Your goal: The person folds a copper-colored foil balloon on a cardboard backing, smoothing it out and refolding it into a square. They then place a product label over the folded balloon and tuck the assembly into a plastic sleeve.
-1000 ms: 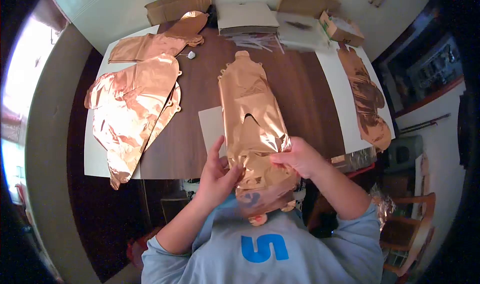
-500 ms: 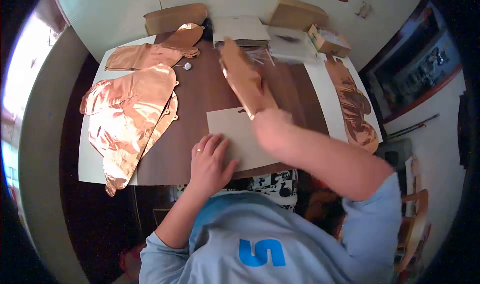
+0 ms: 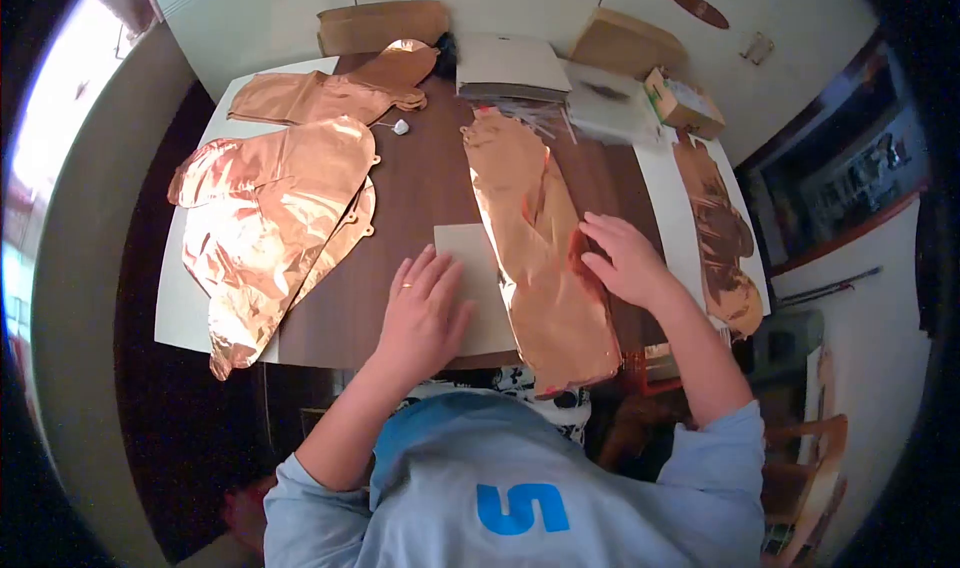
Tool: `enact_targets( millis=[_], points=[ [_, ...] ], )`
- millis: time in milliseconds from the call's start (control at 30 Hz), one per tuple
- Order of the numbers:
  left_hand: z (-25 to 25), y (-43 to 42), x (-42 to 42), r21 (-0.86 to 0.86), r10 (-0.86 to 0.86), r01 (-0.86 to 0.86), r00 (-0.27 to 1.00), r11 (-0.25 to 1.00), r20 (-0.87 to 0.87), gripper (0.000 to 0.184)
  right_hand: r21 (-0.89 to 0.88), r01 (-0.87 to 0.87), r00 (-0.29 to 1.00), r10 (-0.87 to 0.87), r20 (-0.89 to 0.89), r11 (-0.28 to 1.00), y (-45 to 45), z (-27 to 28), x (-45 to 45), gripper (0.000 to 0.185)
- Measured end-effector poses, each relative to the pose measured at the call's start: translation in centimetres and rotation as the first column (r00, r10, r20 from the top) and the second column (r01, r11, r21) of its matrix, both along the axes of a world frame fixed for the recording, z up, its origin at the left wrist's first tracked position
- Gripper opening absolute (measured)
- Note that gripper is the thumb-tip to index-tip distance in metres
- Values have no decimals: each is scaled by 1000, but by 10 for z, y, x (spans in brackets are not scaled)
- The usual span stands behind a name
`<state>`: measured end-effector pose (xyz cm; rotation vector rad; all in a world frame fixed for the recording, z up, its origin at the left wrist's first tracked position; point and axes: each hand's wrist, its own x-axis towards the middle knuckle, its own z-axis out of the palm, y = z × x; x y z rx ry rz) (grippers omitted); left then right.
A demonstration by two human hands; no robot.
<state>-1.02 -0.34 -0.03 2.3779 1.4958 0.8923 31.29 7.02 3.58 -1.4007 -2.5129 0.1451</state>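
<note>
A flat, deflated copper-coloured foil balloon [image 3: 540, 258] lies lengthwise in front of me. Its near end reaches the table's front edge, and it covers the right part of a beige card [image 3: 478, 263]. My left hand [image 3: 420, 308] rests on the card's left side, fingers stretched out and holding nothing. At the balloon's right edge is my right hand [image 3: 628, 260], its thumb and fingers apart, touching or just over the foil.
More flat foil balloons lie at the left [image 3: 275, 208], the back left [image 3: 330, 96] and the right [image 3: 715, 233]. Along the back are a stack of cards [image 3: 510, 60], clear plastic bags [image 3: 610, 103] and a small open box [image 3: 688, 106]. A small white object [image 3: 401, 127] lies nearby.
My right hand has brought the foil balloon down from the back onto the card, then moved to its right edge with fingers apart. The left hand has stayed on the card.
</note>
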Motion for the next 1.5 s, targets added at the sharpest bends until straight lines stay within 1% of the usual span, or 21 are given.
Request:
enact_targets(
  millis=[33, 133, 167, 300, 433, 500, 600, 633, 733, 767, 867, 900, 1000, 1133, 1200, 1233, 1300, 1333, 1400, 1433, 1500],
  points=[
    [2, 4, 6, -12, -9, 9, 1000, 1000, -21, 56, -102, 2, 1000, -5, -26, 995, 0, -9, 6, 46],
    [6, 23, 31, -19, 7, -9, 996, 1000, -85, 64, -3, 9, 998, -9, -61, 1000, 4, -29, 4, 48],
    [8, 30, 37, -72, 8, -17, 991, 997, -132, 72, -14, -2, 998, 1, -70, 1000, 6, -31, 2, 47],
    [-12, 50, 51, -17, 11, -17, 962, 1000, -273, 84, -39, -31, 994, 27, -110, 999, 5, -32, -16, 45],
    [-14, 55, 48, 14, -64, 72, 951, 997, -304, 86, -57, -108, 978, 96, -187, 993, -3, -33, -27, 45],
    [-12, 58, 45, 11, -103, 114, 934, 993, -343, 88, -14, -129, 966, 123, -229, 991, -2, -34, -31, 42],
    [-1, 60, 43, -90, -154, 131, 925, 987, -348, 89, 16, -153, 940, 151, -306, 988, 0, -33, -28, 35],
    [-1, 60, 42, -96, -160, 134, 921, 986, -355, 89, 23, -158, 930, 157, -332, 987, 3, -29, -27, 32],
    [0, 60, 37, -122, -173, 137, 915, 983, -365, 89, -63, -103, 952, 80, -297, 993, 27, 2, -24, 25],
    [2, 59, 36, -136, -177, 136, 916, 981, -361, 89, -52, -133, 936, 108, -336, 990, 38, 3, -25, 27],
    [2, 58, 37, -145, -178, 134, 915, 980, -361, 92, -203, -312, 912, 233, -336, 928, 65, 16, -43, 32],
    [2, 58, 37, -132, -176, 137, 916, 982, -359, 92, -185, -337, 932, 299, -206, 923, 72, 14, -50, 36],
    [3, 59, 33, -130, -183, 146, 921, 981, -344, 92, -254, -334, 936, 351, 26, 908, 80, 20, -60, 34],
    [5, 64, 25, -151, -232, 191, 915, 970, -331, 93, -187, -360, 900, 393, 189, 914, 84, 18, -53, 33],
    [8, 66, 22, -186, -255, 207, 923, 961, -288, 93, -163, -363, 889, 394, 236, 917, 77, 19, -49, 33],
    [10, 66, 22, -202, -267, 217, 926, 955, -267, 93, -170, -366, 892, 397, 216, 915, 75, 20, -47, 33],
    [18, 62, 26, -78, -259, 247, 936, 966, -237, 85, -183, -376, 897, 406, 174, 908, 73, 22, -45, 33],
    [22, 58, 29, -15, -256, 259, 940, 966, -224, 81, -160, -385, 903, 407, 136, 909, 72, 21, -45, 31],
    [27, 43, 37, -17, -236, 236, 967, 972, -92, 68, -116, -397, 912, 405, 58, 911, 71, 14, -45, 27],
    [26, 33, 41, -24, -224, 224, 974, 974, -24, 62, -117, -396, 912, 405, 66, 911, 70, 13, -46, 25],
    [22, 22, 48, 3, -227, 228, 973, 974, -50, 51, -111, -403, 908, 412, 78, 908, 71, 13, -51, 20]
  ],
)
